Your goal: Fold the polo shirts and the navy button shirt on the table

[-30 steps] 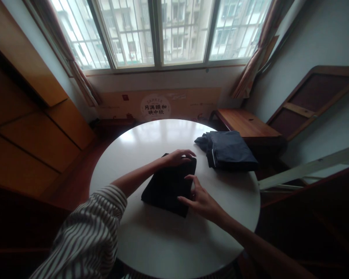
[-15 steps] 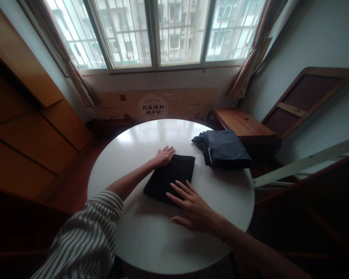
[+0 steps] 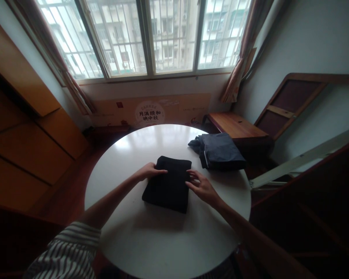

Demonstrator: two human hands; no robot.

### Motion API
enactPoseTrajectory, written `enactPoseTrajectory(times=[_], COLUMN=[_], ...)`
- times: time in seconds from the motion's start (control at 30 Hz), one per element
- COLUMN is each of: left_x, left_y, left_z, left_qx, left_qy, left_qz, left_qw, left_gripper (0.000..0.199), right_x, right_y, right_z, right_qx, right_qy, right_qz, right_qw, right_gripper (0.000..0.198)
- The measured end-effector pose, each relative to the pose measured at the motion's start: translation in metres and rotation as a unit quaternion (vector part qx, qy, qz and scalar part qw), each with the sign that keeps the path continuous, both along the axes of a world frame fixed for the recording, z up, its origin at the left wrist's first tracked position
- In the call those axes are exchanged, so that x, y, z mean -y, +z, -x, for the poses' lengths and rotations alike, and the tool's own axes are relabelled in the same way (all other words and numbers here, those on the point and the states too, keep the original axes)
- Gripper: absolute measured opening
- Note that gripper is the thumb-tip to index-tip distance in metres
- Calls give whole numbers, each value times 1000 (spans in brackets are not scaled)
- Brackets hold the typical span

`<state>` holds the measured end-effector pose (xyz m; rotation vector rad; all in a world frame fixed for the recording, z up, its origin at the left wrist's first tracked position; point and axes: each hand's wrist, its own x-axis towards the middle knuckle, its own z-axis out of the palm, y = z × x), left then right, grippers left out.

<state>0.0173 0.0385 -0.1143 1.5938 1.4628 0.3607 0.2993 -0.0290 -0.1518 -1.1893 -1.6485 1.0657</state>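
Observation:
A folded black garment (image 3: 171, 186) lies as a flat, roughly rectangular bundle on the round white table (image 3: 128, 240). At its left edge, my left hand (image 3: 149, 171) grips it, thumb on top and the other fingers hidden beneath or behind the side. My right hand (image 3: 202, 188) is at the opposite edge, fingers slightly curled and apart, the tips touching or just beside the cloth. What kind of garment it is cannot be made out.
A stack of folded dark clothes (image 3: 223, 151) sits at the table's right rear edge. Behind it stands a low wooden table (image 3: 235, 126). A pale sloping bar (image 3: 296, 162) runs along the right, and wooden cabinets (image 3: 26, 147) line the left.
Both hands have gone from lying flat on the garment to its two side edges. The left thumb now presses on top. The view has tilted slightly.

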Motion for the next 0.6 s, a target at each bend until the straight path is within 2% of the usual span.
enactPoseTrajectory(times=[0.1,0.2,0.27,0.37,0.43,0.6], left_x=[16,33,41,44,37,-11], left_y=[1,9,17,31,41,76], left_z=[-11,-20,-26,-38,-51,-110], left_qx=[86,147,178,219,248,377], left_qy=[-7,-27,-28,-11,-12,-50], left_qz=[-119,-199,-217,-238,-258,-300], left_qw=[989,969,959,946,934,875], left_gripper=[57,53,48,48,51,60], right_x=[-4,-3,-2,0,-1,-33], right_y=[-5,-2,5,24,41,103], right_z=[1,2,2,1,-2,-39], right_qx=[-35,-81,-117,-204,-256,-286], right_qy=[0,-56,-58,8,1,-118], right_qz=[21,82,135,165,132,-31], right_qw=[999,992,982,965,958,950], right_gripper=[69,96,91,63,56,60])
